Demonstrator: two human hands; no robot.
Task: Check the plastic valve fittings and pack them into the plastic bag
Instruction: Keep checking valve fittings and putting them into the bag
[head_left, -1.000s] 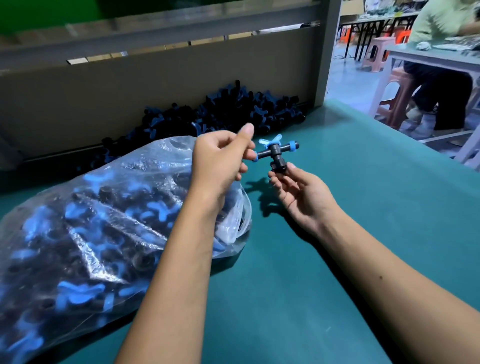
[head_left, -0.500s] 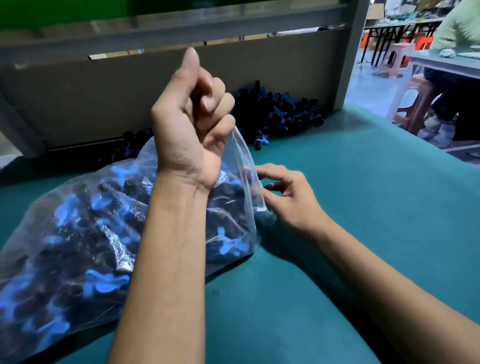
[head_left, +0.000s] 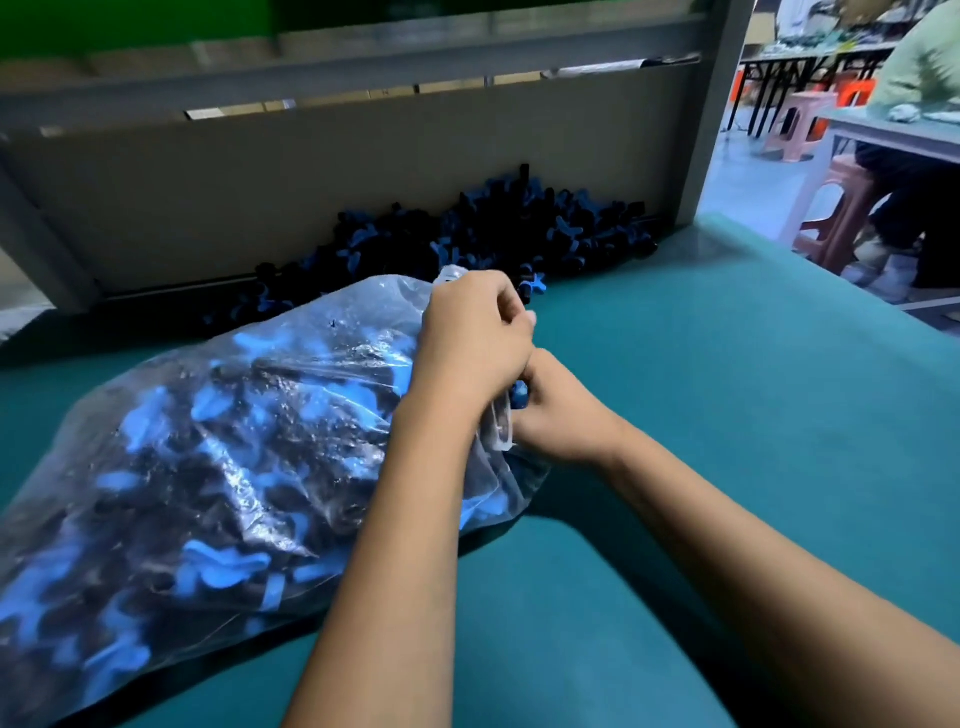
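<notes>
A large clear plastic bag (head_left: 218, 467) full of black and blue valve fittings lies on the left of the green table (head_left: 727, 415). My left hand (head_left: 472, 343) grips the bag's open edge at its right end. My right hand (head_left: 561, 415) is curled just below and to the right of it, at the bag's mouth, with a bit of a blue fitting (head_left: 519, 391) showing between the two hands. A heap of loose valve fittings (head_left: 498, 234) lies against the back wall of the bench.
A grey back panel (head_left: 311, 171) and a grey post (head_left: 717, 109) bound the bench at the rear. To the right, beyond the table edge, a seated person (head_left: 924, 171) is at another table with pink stools (head_left: 841, 208).
My left hand, which held the bag's edge raised high, has come down to the bag's mouth. My right hand has moved up to meet it. Earlier, both hands held one fitting in the air.
</notes>
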